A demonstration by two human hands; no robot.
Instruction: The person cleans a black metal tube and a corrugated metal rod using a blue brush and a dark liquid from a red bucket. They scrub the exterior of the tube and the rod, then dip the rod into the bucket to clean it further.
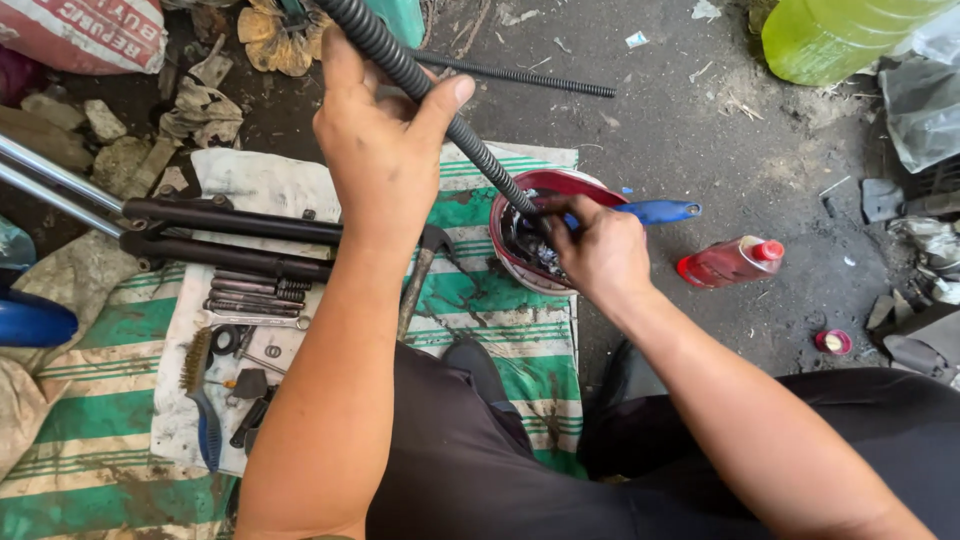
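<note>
at the far left a blue part [35,322] lies on a green striped cloth [90,470] spread on the dirt floor, and two black fork tubes [230,235] with shiny upper legs run in from the left edge. below them, on a white rag [250,180], sit small springs and rods [255,290], a spanner [255,320], a wire brush [195,362] and other small bits. a hammer [420,270] lies just right of these, its head near the left forearm. the left hand [375,150] is raised, its grip closed around a long coil spring [410,75], thumb pressed along its upper side; the spring slopes down to the right and its lower end dips into a red bowl [575,183]. the bowl stands on the cloth's right edge and holds dark, oily liquid and some shiny dark pieces that cannot be made out. the right hand [595,250] is over the bowl, its grip closed on a brush [655,211] with a blue handle that sticks out to the right past the rim; the bristle end is hidden among the fingers at the spring's lower end. another thin spring [520,75] lies on the floor above. to the right, on bare ground, a small bottle [730,262] of red liquid with a red cap lies on its side, a loose red cap [832,342] rests further right, and a big bottle [840,35] of yellow-green liquid is at the top right corner.
</note>
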